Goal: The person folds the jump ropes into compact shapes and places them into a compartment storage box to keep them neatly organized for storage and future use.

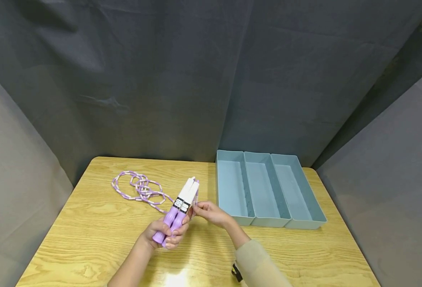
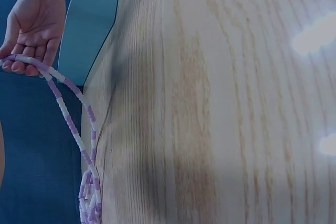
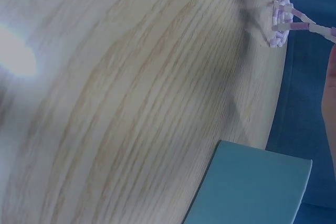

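Note:
My left hand (image 1: 159,232) grips the two handles of a beaded jump rope (image 1: 171,217) side by side. The handles are purple below and white above, with black labelled bands, and they tilt up and to the right. Beside the bands, my right hand (image 1: 212,212) pinches the purple-and-white beaded cord close to the handles. In the left wrist view the right hand (image 2: 37,22) holds the cord (image 2: 65,111) between thumb and fingers, and the cord runs down to the table. The left hand is out of sight in its own wrist view. The rest of the cord lies in loose loops at the left.
A blue-grey organizer (image 1: 271,222) with three long compartments stands at the back right of the wooden table (image 1: 99,239). Dark cloth (image 1: 160,79) hangs behind the table's far edge, and lighter cloth panels flank both sides. A small black item (image 1: 236,273) shows by the right sleeve.

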The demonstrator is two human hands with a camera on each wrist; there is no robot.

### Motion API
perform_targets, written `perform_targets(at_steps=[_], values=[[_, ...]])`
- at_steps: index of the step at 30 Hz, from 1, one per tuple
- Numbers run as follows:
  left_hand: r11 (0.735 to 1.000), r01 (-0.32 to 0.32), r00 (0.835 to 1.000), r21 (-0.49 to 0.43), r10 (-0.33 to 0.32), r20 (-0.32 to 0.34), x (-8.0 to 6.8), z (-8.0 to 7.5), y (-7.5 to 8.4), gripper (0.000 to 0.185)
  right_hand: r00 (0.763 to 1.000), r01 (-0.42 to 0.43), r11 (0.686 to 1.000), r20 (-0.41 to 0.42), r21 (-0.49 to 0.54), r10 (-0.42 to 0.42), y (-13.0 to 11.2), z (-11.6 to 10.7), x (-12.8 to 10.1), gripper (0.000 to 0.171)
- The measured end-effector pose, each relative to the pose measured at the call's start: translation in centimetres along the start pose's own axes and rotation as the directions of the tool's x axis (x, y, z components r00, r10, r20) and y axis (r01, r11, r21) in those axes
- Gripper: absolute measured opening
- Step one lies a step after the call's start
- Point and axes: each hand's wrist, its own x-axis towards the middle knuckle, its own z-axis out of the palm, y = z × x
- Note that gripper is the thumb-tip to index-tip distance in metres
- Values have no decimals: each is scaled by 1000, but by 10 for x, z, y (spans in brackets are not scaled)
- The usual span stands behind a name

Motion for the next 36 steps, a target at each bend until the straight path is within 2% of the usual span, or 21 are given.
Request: perform_targets(at_steps=[5, 16, 28, 36], values=[[1000, 5, 1000, 12, -5, 6, 1, 1, 2, 37, 1000, 9, 1000, 13, 27, -10, 1, 1, -2, 38], [1000, -11, 999, 2, 11, 47, 3, 3, 9, 34, 981, 115, 976, 136, 183, -142, 0, 6, -6, 34], [998, -51, 998, 22, 50, 49, 2, -3, 21, 35, 970, 137, 956, 159, 258, -182, 15, 6, -10, 52], [993, -114, 993, 11, 114, 35, 1, -5, 28, 36, 970, 108, 955, 182, 276, -162, 20, 6, -17, 49]])
